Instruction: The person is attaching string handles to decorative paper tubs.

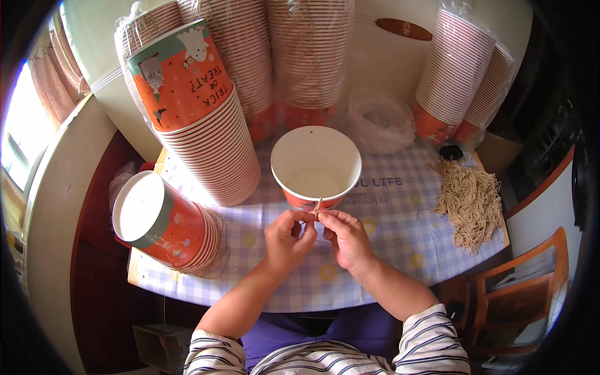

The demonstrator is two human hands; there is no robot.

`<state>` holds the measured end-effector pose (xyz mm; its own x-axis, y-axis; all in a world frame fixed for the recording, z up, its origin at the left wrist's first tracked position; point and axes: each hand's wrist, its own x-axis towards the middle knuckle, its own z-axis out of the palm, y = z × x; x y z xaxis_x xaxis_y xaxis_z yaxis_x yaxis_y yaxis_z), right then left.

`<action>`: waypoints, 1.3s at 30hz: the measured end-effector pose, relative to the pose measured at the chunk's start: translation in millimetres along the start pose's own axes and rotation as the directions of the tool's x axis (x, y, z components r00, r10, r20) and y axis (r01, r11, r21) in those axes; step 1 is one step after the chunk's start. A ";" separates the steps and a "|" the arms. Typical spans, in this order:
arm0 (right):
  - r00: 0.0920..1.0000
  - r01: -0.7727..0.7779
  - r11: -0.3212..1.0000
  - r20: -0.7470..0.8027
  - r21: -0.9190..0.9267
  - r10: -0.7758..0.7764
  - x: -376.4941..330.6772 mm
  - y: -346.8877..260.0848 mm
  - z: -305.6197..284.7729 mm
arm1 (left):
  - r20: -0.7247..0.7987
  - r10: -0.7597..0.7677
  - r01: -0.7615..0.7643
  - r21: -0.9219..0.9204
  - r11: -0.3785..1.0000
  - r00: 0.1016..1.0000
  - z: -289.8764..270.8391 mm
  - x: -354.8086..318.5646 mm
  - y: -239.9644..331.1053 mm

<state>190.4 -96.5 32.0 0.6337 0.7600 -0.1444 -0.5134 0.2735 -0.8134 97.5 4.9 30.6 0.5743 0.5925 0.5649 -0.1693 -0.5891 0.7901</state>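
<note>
A paper bucket [315, 152], white inside and orange outside, stands upright in the middle of the table. One small hole shows near its far rim. At the near rim a beige string [318, 205] is looped through the wall. My left hand [288, 242] pinches the string just in front of the bucket, thumb and forefinger together. Right beside it, the fingertips of my right hand [347, 239] close on the same string. The fingertips nearly touch, and the exact shape of the string between them is too small to make out.
Left of the bucket rises a tall stack of orange buckets [209, 140]; a shorter stack [172, 225] stands nearer. Plastic-wrapped stacks [312, 56] line the back, more [453, 69] at the back right. A crumpled clear bag [380, 119] and a beige string bundle [469, 206] lie rightward.
</note>
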 end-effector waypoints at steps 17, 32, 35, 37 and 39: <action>0.973 0.207 0.969 0.130 -0.136 -0.190 4.0 -1.3 -1.0 | 0.270 -0.356 0.447 -0.551 0.705 0.895 -8.9 5.1 -2.9; 0.985 0.135 0.984 0.127 -0.117 -0.120 0.9 -2.4 -0.5 | -0.012 0.019 -0.019 0.002 1.000 1.000 -3.2 4.9 3.0; 0.978 0.188 0.964 0.126 -0.190 -0.166 0.2 -1.3 1.5 | -0.022 -0.013 0.014 0.029 0.999 1.000 -2.8 5.0 5.3; 0.971 0.227 0.940 0.128 -0.256 -0.200 -0.5 -1.2 2.6 | 0.005 -0.057 0.057 0.015 0.998 0.998 -4.0 4.7 4.6; 0.956 0.291 0.894 0.147 -0.339 -0.255 2.1 0.0 -1.1 | 0.032 -0.100 0.100 0.001 0.995 0.995 -5.6 4.5 2.7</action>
<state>192.3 -95.5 31.1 0.6513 0.7433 0.1528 -0.0782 0.2661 -0.9608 95.1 9.1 36.6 0.6138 0.6302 0.4755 -0.1101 -0.5280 0.8421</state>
